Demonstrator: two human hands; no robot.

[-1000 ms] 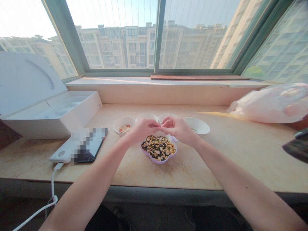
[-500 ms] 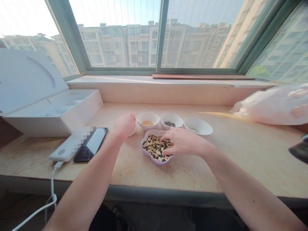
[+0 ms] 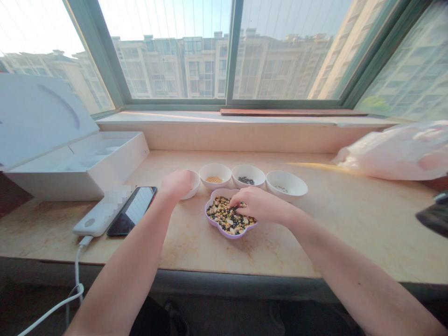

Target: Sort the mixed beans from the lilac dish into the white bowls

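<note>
Fingers (image 3: pixel 238 200) inside lilac dish rim (image 3: pixel 226 237)

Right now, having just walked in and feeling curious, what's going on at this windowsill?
A person is at a stone windowsill. Their right hand is in mixed beans in a purple flower-shaped dish. Their left hand is at a small white bowl. Nearby, a white bowl holds yellow seeds, and a second white bowl dark seeds.
</note>
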